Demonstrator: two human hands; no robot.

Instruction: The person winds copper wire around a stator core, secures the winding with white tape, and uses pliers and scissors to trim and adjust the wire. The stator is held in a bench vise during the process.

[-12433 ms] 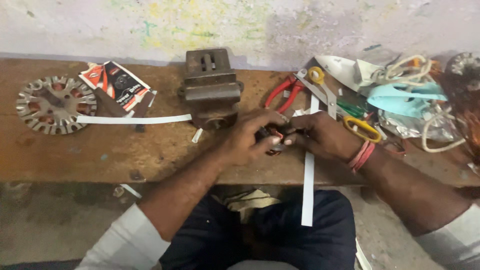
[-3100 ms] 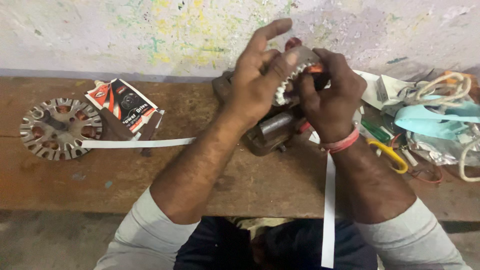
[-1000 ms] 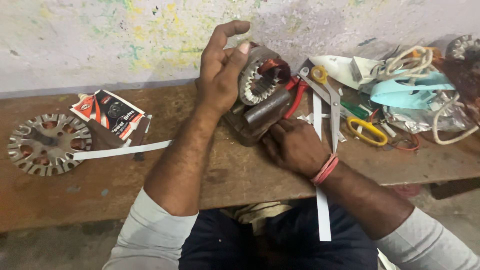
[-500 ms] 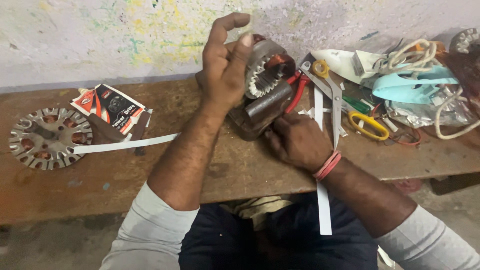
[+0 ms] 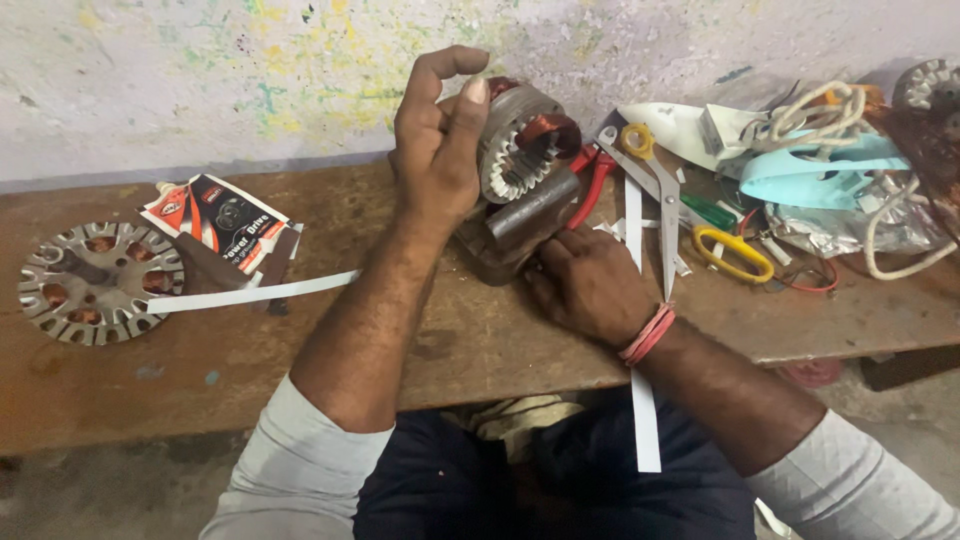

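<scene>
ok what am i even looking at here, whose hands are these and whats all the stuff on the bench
The camera sits on a person's head and looks down, so both arms are that person's own. The left hand holds up a round toothed metal ring with copper windings, a motor stator. The right hand rests low on the wooden bench, touching the dark vise under the stator. On the bench lie a second, flat stator at far left, a printed pouch, white paper strips, scissors, red pliers and a pile of cords and plastic parts at right.
</scene>
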